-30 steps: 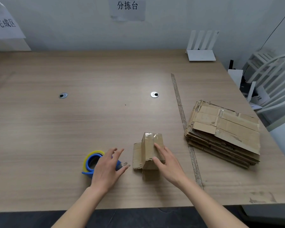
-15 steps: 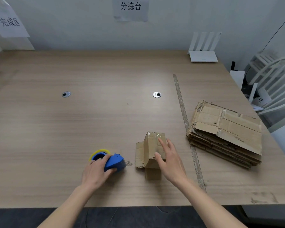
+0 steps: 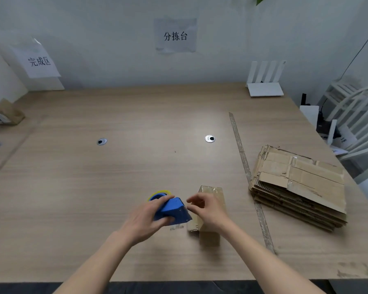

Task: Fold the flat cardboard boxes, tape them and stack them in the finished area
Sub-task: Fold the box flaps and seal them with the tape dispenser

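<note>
A small folded cardboard box with clear tape on its top stands near the table's front edge, its side flaps spread. My left hand grips a blue tape dispenser with a yellow roll, lifted just left of the box. My right hand hovers in front of the box with fingers curled toward the dispenser's front edge; I cannot tell if it pinches tape. A stack of flat cardboard boxes lies to the right.
The wooden table has two round cable holes and a strip of old tape running front to back. A white router stands at the back right, a chair beyond the right edge, a cardboard box at far left.
My left hand lifted the dispenser and brought it right, toward the box. My right hand left the box's top and moved to the dispenser's front edge.
</note>
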The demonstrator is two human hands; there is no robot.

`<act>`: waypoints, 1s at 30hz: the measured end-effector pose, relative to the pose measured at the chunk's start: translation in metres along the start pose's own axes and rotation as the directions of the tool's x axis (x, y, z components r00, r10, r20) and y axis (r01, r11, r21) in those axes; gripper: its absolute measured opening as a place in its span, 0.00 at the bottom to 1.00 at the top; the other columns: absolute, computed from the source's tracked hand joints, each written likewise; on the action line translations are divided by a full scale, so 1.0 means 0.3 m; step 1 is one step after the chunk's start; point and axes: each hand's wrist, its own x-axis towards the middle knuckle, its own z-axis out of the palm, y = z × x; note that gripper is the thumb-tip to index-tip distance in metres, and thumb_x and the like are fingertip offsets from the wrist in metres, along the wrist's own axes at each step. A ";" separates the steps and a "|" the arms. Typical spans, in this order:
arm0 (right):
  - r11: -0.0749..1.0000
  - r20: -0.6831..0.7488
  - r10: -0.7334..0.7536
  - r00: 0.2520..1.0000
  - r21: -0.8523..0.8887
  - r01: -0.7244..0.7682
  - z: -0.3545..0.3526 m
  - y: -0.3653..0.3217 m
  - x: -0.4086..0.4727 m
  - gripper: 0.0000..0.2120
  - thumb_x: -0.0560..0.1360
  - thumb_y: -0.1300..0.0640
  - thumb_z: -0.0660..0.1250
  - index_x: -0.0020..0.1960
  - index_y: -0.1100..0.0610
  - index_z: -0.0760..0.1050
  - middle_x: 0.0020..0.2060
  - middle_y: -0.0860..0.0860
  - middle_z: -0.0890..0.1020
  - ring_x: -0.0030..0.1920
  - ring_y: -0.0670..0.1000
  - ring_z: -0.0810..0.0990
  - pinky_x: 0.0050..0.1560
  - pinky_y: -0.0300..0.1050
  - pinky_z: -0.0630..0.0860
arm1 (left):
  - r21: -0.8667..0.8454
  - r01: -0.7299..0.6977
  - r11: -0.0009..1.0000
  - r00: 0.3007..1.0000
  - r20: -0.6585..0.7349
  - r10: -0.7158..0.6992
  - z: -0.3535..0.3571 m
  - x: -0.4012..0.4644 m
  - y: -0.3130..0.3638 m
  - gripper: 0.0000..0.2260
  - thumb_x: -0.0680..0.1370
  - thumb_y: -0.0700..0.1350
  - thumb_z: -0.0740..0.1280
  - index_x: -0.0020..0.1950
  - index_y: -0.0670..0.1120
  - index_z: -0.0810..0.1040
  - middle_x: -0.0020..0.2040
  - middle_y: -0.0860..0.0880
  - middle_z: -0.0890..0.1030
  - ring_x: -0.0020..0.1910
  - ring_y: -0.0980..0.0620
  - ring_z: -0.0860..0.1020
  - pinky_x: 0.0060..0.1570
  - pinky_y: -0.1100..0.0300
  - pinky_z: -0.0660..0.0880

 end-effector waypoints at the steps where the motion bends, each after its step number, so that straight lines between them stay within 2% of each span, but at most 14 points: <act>1: 1.000 -0.029 0.003 1.000 -0.011 -0.003 -0.009 0.000 -0.004 0.04 0.73 0.57 0.76 0.49 0.52 0.85 0.41 0.44 0.86 0.43 0.38 0.82 0.47 0.32 0.78 | 0.002 -0.005 1.000 1.000 -0.004 0.005 -0.007 0.001 0.007 0.29 0.75 0.63 0.63 0.75 0.66 0.61 0.67 0.65 0.75 0.61 0.58 0.75 0.57 0.57 0.74; 3: 1.000 -0.047 0.004 0.999 -0.019 -0.005 -0.030 0.004 -0.012 0.02 0.74 0.57 0.76 0.46 0.52 0.85 0.39 0.42 0.85 0.41 0.35 0.81 0.43 0.28 0.75 | 0.041 -0.015 0.999 1.000 0.013 0.015 -0.011 0.009 0.028 0.29 0.78 0.62 0.62 0.78 0.66 0.57 0.65 0.63 0.76 0.58 0.56 0.76 0.54 0.58 0.73; 5: 0.999 -0.043 0.034 0.998 -0.019 -0.035 -0.049 0.017 -0.023 0.01 0.75 0.56 0.74 0.45 0.51 0.85 0.38 0.41 0.84 0.40 0.35 0.81 0.43 0.29 0.75 | 0.109 -0.035 0.993 0.999 0.043 0.031 -0.005 0.027 0.059 0.30 0.79 0.65 0.60 0.79 0.66 0.53 0.61 0.59 0.79 0.52 0.54 0.77 0.50 0.59 0.73; 8: 0.985 0.020 0.166 0.986 -0.043 -0.165 -0.109 0.066 -0.040 0.03 0.75 0.54 0.73 0.43 0.51 0.84 0.37 0.45 0.85 0.38 0.40 0.81 0.42 0.35 0.77 | 0.186 -0.058 0.981 0.997 0.054 0.049 0.009 0.066 0.109 0.30 0.75 0.72 0.56 0.76 0.65 0.60 0.55 0.57 0.82 0.48 0.53 0.79 0.46 0.57 0.75; 10: 0.961 0.004 0.272 0.962 0.054 -0.272 -0.185 0.124 -0.063 0.03 0.76 0.56 0.72 0.44 0.55 0.83 0.38 0.51 0.85 0.38 0.45 0.82 0.43 0.41 0.81 | 0.218 -0.047 0.975 0.996 0.082 0.030 0.007 0.094 0.119 0.31 0.72 0.75 0.52 0.72 0.64 0.64 0.52 0.57 0.82 0.45 0.53 0.79 0.44 0.55 0.76; 12: 0.931 -0.042 0.341 0.939 0.155 -0.331 -0.267 0.196 -0.089 0.04 0.77 0.60 0.71 0.44 0.59 0.81 0.36 0.53 0.83 0.35 0.48 0.80 0.45 0.46 0.81 | 0.289 -0.039 0.956 0.995 0.101 0.010 -0.009 0.120 0.118 0.28 0.73 0.74 0.54 0.70 0.64 0.66 0.50 0.56 0.82 0.41 0.53 0.78 0.40 0.57 0.75; 14: 0.920 -0.022 0.375 0.927 0.128 -0.369 -0.299 0.254 -0.111 0.04 0.77 0.61 0.70 0.44 0.61 0.82 0.35 0.53 0.82 0.35 0.47 0.80 0.44 0.46 0.81 | 0.355 -0.050 0.934 0.993 0.117 0.009 -0.026 0.142 0.126 0.25 0.76 0.71 0.57 0.69 0.63 0.67 0.48 0.56 0.82 0.38 0.53 0.76 0.35 0.60 0.69; 17: 0.899 -0.043 0.424 0.905 0.146 -0.414 -0.282 0.301 -0.104 0.04 0.77 0.60 0.71 0.47 0.61 0.82 0.36 0.53 0.83 0.35 0.48 0.82 0.45 0.47 0.83 | 0.392 -0.042 0.919 0.992 0.127 -0.009 -0.024 0.172 0.154 0.24 0.77 0.71 0.58 0.69 0.62 0.69 0.49 0.55 0.82 0.38 0.52 0.74 0.37 0.58 0.67; 22: 0.888 -0.062 0.440 0.896 0.182 -0.423 -0.280 0.339 -0.065 0.04 0.77 0.57 0.71 0.47 0.59 0.81 0.39 0.54 0.84 0.36 0.50 0.84 0.47 0.51 0.85 | 0.417 -0.036 0.908 0.992 0.127 -0.019 -0.006 0.205 0.165 0.25 0.76 0.71 0.58 0.68 0.62 0.70 0.49 0.54 0.83 0.40 0.51 0.77 0.41 0.57 0.72; 26: 0.883 -0.036 0.453 0.891 0.152 -0.443 -0.275 0.350 -0.069 0.03 0.78 0.60 0.69 0.47 0.59 0.81 0.41 0.54 0.83 0.37 0.49 0.83 0.42 0.44 0.82 | 0.440 -0.035 0.898 0.991 0.134 -0.027 0.018 0.215 0.173 0.24 0.76 0.71 0.58 0.68 0.62 0.71 0.49 0.54 0.83 0.38 0.52 0.74 0.37 0.57 0.68; 30: 0.866 -0.015 0.488 0.873 0.129 -0.482 -0.237 0.376 -0.077 0.03 0.77 0.57 0.70 0.46 0.56 0.81 0.41 0.53 0.85 0.37 0.49 0.84 0.49 0.50 0.84 | 0.470 -0.038 0.882 0.989 0.145 -0.034 0.044 0.221 0.155 0.25 0.75 0.73 0.57 0.67 0.63 0.70 0.48 0.55 0.83 0.40 0.51 0.78 0.40 0.56 0.73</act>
